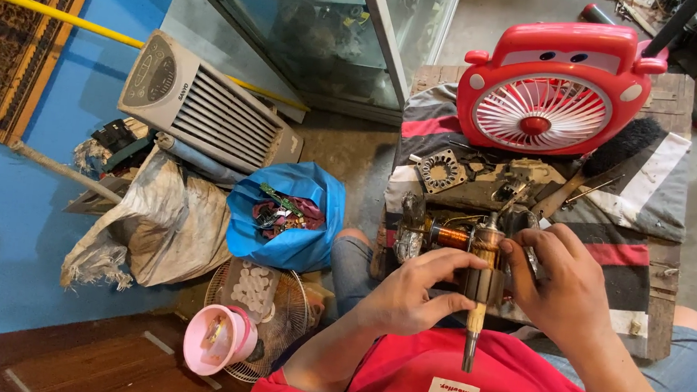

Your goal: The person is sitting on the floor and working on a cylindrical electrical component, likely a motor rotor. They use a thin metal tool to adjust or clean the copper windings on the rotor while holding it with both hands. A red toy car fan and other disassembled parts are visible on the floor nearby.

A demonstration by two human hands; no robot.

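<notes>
One striped cloth (651, 197) over wooden table (669, 89), concrete floor (344, 149).

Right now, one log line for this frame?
left hand: grips dark cylindrical motor rotor with steel shaft | right hand: grips same rotor | behind: red car-shaped plastic fan

The motor rotor (482, 282) near the lower middle of the frame looks like dull, dark metal with a brighter steel shaft, and the copper winding (450, 236) just left of it gleams orange. The red fan (555, 88) at upper right is smooth, glossy plastic. Under it lies a striped woven cloth (656, 185) on rough, weathered wood. At left, a blue plastic bag (292, 212) shines softly beside a coarse grey sack (157, 225).
</notes>
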